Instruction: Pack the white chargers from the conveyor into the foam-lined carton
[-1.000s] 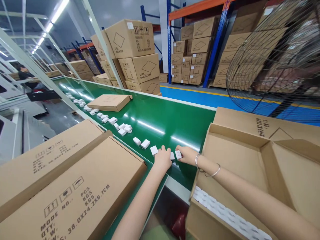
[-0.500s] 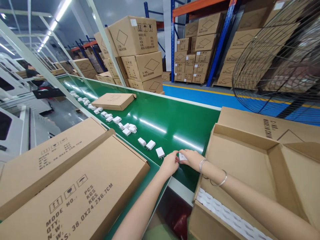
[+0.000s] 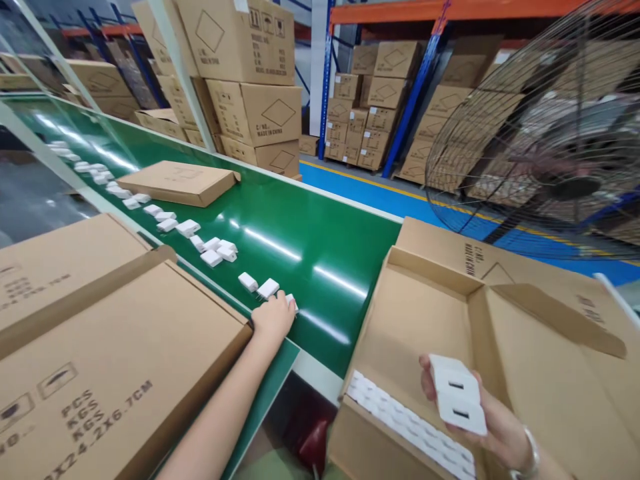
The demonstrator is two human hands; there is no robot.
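Note:
My left hand (image 3: pixel 273 317) is on the green conveyor belt (image 3: pixel 320 267), with its fingers closed around a white USB charger (image 3: pixel 292 305) that they partly cover. Over the open carton (image 3: pixel 435 293) at the right, my right hand (image 3: pixel 503 427) grips a short stack of white USB chargers (image 3: pixel 457 395); two USB ports face me. Packed rows of white chargers (image 3: pixel 410 427) line the near side of that carton. Close by my left fingers lies another charger (image 3: pixel 269 288) on the belt, its prongs showing.
More chargers (image 3: pixel 213 252) are strung along the belt's near edge. A flat carton (image 3: pixel 180 181) lies on the belt, and closed cartons (image 3: pixel 125 360) stand at the near left. Stacked boxes (image 3: pixel 255 113) rise behind, with a large fan (image 3: pixel 545 133) at the right.
My right hand has moved right and down from the belt to the carton, carrying chargers. My left hand has shifted onto another charger on the belt. The camera view has turned right.

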